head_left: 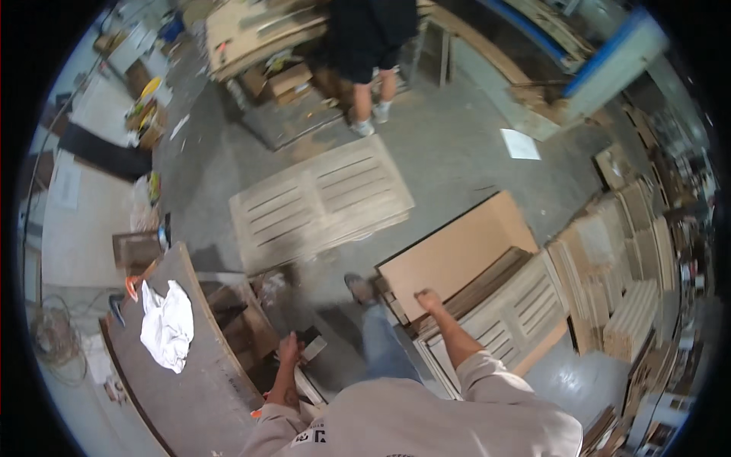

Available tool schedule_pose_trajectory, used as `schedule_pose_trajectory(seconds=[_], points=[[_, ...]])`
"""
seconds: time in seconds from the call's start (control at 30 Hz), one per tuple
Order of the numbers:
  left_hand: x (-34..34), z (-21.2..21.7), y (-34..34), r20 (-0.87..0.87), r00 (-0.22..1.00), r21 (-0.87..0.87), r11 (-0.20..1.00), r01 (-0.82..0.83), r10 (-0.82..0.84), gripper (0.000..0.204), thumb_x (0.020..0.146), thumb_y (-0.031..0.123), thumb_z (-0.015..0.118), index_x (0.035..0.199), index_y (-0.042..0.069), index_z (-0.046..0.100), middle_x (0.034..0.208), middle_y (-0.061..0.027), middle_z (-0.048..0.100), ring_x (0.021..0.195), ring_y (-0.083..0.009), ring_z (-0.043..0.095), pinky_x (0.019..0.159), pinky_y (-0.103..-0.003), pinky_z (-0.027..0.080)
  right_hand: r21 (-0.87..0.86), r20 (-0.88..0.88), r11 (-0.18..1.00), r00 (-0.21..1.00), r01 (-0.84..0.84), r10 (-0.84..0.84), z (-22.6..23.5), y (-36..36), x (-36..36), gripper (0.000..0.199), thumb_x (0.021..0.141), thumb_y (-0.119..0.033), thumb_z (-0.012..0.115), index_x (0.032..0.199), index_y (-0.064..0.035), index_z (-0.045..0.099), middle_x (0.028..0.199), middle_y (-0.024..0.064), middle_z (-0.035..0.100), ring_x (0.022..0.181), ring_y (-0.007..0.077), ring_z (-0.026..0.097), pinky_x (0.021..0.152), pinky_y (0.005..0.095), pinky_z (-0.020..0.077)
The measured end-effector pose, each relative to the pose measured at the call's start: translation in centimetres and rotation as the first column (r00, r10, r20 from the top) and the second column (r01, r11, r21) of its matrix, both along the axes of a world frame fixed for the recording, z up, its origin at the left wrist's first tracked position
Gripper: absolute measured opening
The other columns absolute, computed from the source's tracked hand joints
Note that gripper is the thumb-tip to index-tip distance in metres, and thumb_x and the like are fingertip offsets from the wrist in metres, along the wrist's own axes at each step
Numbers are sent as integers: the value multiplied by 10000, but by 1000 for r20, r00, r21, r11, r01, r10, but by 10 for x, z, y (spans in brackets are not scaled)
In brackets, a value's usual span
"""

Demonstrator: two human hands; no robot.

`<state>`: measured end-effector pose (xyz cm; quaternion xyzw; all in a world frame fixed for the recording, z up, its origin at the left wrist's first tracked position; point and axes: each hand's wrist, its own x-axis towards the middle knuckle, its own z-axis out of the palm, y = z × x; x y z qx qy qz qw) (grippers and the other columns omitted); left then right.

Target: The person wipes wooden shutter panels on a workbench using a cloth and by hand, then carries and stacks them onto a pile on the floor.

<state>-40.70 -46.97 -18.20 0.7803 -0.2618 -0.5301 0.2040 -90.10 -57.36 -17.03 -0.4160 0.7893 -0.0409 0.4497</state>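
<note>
My left hand (pixel 290 349) hangs low beside the grey-topped workbench, its fingers curled. A small block, part dark and part pale (pixel 312 344), shows right next to it; I cannot tell whether the fingers grip it. Over to the right, my right hand (pixel 428 300) is closed into a loose fist with nothing visible in it. It appears in front of a flat tan board (pixel 457 255), and touch cannot be made out. Pale slatted door panels (pixel 518 324) lie stacked just right of my right forearm.
Another stack of slatted panels (pixel 324 202) lies on the floor ahead. A white cloth (pixel 167 326) rests on the workbench (pixel 202 400). Beyond, a person in dark clothes (pixel 373 38) stands at a wooden table (pixel 236 34). Board stacks (pixel 632 320) line the right side.
</note>
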Motion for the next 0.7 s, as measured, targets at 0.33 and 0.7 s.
schedule_pose_trajectory(seconds=[0.33, 0.7], points=[[24, -96, -249, -233, 773, 299, 800, -521, 590, 692, 841, 558, 621, 1327, 93, 458, 1041, -118, 559, 822, -264, 559, 761, -577, 498, -326, -344, 941, 939, -92, -27, -142, -328, -29, 902, 773, -510, 662, 1373, 72, 322, 1322, 281, 468, 1199, 407, 495, 972, 470, 433], [-14, -138, -332, -268, 432, 325, 503, -801, 861, 728, 826, 456, 689, 1378, 87, 391, 1351, -161, 455, 1198, -431, 464, 878, -605, 469, -59, -243, 994, 967, -90, 73, -140, -375, -44, 877, 709, -489, 751, 1274, 109, 449, 1253, 334, 503, 1204, 434, 479, 995, 431, 401]])
